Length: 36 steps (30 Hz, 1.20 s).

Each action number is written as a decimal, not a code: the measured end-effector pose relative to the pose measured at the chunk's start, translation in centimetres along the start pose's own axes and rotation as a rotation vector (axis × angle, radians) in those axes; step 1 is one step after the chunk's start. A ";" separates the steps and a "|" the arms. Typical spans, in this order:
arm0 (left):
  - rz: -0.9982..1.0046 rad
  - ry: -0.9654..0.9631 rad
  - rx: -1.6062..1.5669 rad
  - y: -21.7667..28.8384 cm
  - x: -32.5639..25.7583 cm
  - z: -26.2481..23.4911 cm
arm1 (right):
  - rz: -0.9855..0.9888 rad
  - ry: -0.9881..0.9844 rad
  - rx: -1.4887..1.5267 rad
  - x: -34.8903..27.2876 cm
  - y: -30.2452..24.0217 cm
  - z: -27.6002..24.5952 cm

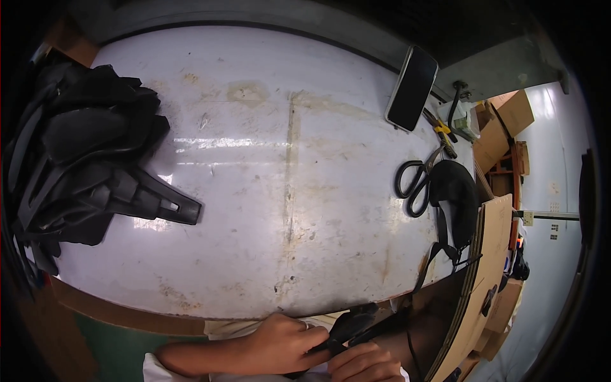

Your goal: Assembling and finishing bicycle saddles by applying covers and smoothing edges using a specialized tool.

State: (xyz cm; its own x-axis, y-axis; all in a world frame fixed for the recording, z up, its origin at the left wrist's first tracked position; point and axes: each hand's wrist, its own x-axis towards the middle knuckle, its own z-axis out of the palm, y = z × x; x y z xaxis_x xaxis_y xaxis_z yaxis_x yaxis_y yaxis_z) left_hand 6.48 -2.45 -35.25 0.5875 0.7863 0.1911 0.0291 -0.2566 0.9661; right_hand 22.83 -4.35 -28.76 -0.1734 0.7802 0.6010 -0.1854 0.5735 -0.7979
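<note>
At the table's near edge, my left hand (286, 342) has its fingers closed on a black piece (354, 323) with a narrow strip-like part. Close beside it, my right hand (366, 364) is curled with its fingers bent over the lower end of the same piece. Part of the piece lies hidden under my fingers, and its exact kind does not show. A heap of black moulded-looking parts (86, 137) covers the left end of the table; one long part (168, 202) with a slot at its tip sticks out of it.
Black-handled scissors (417, 188) lie on the right of the white table (242, 184), next to a black face mask (453, 191) with straps. Beyond them are yellow-handled pliers (442, 130) and a phone (412, 89). Cardboard sheets (474, 280) stand along the right edge.
</note>
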 end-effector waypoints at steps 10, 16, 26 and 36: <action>0.002 -0.023 -0.022 -0.4 -0.1 0.4 | 0.056 0.141 0.119 -0.7 0.2 0.6; -0.008 -0.018 0.001 -0.1 0.0 0.5 | -0.011 0.352 0.184 -1.7 0.7 1.5; -0.017 -0.028 -0.018 -0.2 -0.2 0.4 | 0.109 0.375 0.211 -1.4 -0.1 1.3; 0.006 -0.060 0.058 -0.3 -0.2 0.9 | 0.072 -0.616 0.165 3.7 1.0 -2.5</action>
State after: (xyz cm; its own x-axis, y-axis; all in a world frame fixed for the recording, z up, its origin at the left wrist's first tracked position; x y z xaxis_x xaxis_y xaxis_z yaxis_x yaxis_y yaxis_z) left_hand 7.08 -3.01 -35.72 0.6353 0.7499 0.1848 0.0709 -0.2949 0.9529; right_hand 24.46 -0.27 -27.47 -0.7058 0.5008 0.5010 -0.2901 0.4409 -0.8494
